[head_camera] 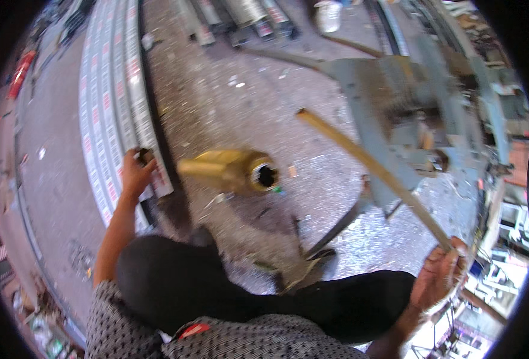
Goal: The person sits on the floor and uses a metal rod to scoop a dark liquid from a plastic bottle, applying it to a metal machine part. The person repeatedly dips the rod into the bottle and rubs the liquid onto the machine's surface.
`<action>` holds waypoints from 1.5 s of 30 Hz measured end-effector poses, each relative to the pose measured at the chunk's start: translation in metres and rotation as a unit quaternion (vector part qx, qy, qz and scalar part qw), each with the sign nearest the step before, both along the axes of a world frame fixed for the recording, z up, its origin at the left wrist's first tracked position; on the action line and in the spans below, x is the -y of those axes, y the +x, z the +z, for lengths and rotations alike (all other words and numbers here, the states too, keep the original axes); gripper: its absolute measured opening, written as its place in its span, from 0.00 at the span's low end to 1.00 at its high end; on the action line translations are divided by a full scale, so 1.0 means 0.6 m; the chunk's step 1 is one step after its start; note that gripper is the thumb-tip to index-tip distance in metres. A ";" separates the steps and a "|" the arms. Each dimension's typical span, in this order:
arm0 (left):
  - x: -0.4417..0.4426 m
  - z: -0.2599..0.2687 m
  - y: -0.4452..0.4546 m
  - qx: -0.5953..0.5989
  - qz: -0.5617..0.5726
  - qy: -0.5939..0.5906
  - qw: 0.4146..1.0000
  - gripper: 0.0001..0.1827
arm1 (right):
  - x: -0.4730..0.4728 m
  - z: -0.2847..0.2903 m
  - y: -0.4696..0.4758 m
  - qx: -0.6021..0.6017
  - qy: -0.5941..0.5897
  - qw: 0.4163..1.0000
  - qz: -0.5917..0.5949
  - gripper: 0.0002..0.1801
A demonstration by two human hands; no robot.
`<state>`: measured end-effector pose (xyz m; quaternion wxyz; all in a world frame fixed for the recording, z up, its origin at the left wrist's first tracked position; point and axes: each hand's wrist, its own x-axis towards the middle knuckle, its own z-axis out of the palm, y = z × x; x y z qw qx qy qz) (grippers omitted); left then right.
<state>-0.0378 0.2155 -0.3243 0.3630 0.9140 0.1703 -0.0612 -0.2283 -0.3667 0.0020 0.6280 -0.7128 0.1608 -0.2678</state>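
Observation:
My left hand (pixel 135 175) is over the near part of a row of long metal profiles (pixel 105 112) wrapped in printed film. A small dark object (pixel 143 156) shows between its thumb and fingers; blur hides what it is. My right hand (pixel 439 271), low at the right, grips the near end of a long, thin yellowish-brown bar (pixel 372 168). The bar slants up and left, its far end above the floor. Between my hands is a yellow plastic container (pixel 228 170) with a round opening facing me.
A grey metal machine stand (pixel 358 103) with splayed legs is at the right, its upper parts blurred. More metal profiles (pixel 246 18) lie at the top. A white container (pixel 328 15) stands behind. Shavings and scraps litter the floor (pixel 246 107). A red cylinder (pixel 22 74) is at far left.

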 end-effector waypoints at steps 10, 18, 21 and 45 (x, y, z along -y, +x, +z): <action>-0.009 0.020 0.003 0.033 0.032 -0.027 0.999 0.25 | -0.040 0.024 0.030 -0.030 0.021 0.999 0.010 0.11; 0.050 0.156 0.029 0.034 0.011 -0.152 0.988 0.26 | -0.034 0.029 0.024 -0.028 0.014 0.999 0.010 0.10; 0.078 0.211 0.044 0.046 -0.048 -0.177 0.982 0.25 | -0.029 0.031 0.018 -0.025 0.012 1.000 0.008 0.10; 0.386 0.477 0.075 -0.011 -0.602 0.146 0.785 0.27 | -0.002 0.034 -0.027 -0.033 -0.028 0.999 -0.003 0.16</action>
